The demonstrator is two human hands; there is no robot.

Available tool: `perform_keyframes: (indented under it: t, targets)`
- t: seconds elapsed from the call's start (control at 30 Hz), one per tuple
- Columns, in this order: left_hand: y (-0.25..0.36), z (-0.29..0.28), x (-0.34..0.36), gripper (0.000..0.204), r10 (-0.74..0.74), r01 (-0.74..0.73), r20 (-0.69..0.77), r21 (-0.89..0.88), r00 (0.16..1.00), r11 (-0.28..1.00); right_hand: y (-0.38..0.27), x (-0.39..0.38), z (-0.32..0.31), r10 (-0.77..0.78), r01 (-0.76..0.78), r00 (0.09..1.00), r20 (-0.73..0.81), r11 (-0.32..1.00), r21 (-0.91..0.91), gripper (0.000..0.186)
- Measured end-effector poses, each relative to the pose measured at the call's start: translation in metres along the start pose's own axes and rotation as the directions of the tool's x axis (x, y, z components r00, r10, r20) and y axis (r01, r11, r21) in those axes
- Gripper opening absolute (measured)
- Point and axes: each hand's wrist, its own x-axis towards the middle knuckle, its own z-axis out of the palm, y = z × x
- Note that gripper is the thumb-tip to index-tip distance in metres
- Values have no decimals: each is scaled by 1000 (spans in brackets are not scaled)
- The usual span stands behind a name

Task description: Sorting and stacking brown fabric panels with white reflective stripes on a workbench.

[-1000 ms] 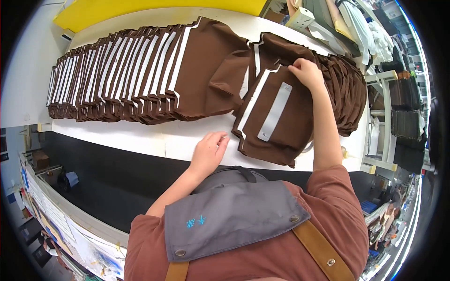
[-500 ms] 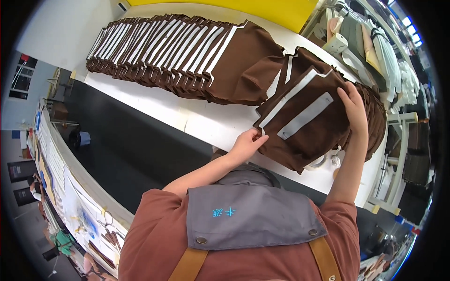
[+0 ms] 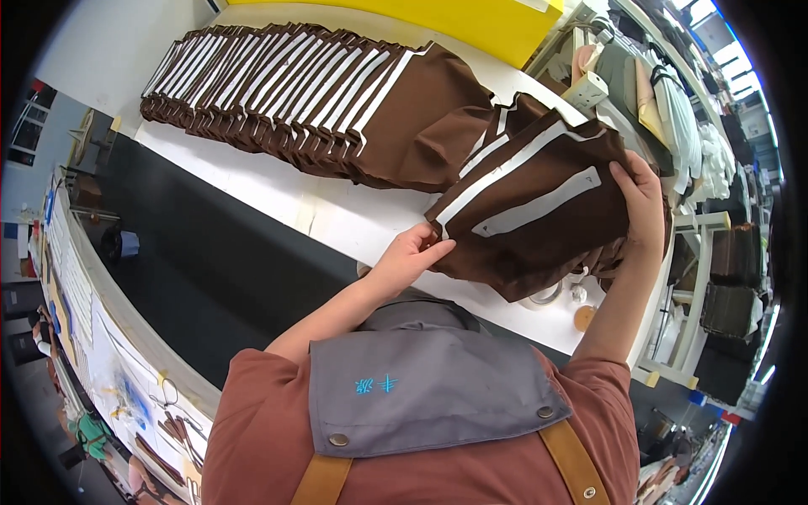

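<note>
A dark brown fabric panel (image 3: 560,236) with white strips is stretched between my two hands at the table's right part. My left hand (image 3: 412,257) pinches its near-left corner, at the end of the long white strip. At the far-right edge my right hand (image 3: 642,198) grips the cloth, thumb on top and its other fingers mostly hidden. A second, shorter white strip (image 3: 539,204) lies across the panel's middle. Beneath and beside it is more brown cloth, partly covered. To the left, a long row of overlapping brown panels (image 3: 404,109) shows white strips side by side.
The white table (image 3: 328,206) runs diagonally, with a yellow board (image 3: 404,18) behind it. Tape rolls (image 3: 547,295) and a round tan disc (image 3: 585,317) lie near my right forearm. Racks of hanging cloth (image 3: 627,101) stand right. Scissors (image 3: 166,391) lie on another table at left.
Both hands have drawn the panel slightly left, and its right side is lifted and pulled tauter. The tan disc shows more fully. The whole view has shifted a little.
</note>
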Motion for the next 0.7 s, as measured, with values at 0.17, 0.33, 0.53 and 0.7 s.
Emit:
perform_keyframes:
  t: [0.17, 0.33, 0.53, 0.7]
  targets:
    - [9, -5, 10, 21, 305, -272, -95, 262, 948, 926, -36, 0, 8, -88, 107, 985, -147, 986, 128, 23]
    - [34, -17, 9, 59, 215, -261, -241, -177, 946, 949, -43, 61, 35, -232, 232, 972, -33, 973, 6, 24]
    - [57, -62, 21, 70, 588, -387, -245, 553, 771, 738, 6, 190, 123, -276, 301, 953, 126, 908, -291, 32]
    - [44, -97, 72, 31, 572, -324, -141, 705, 808, 631, 96, 260, 175, -206, 247, 969, 136, 803, -543, 31]
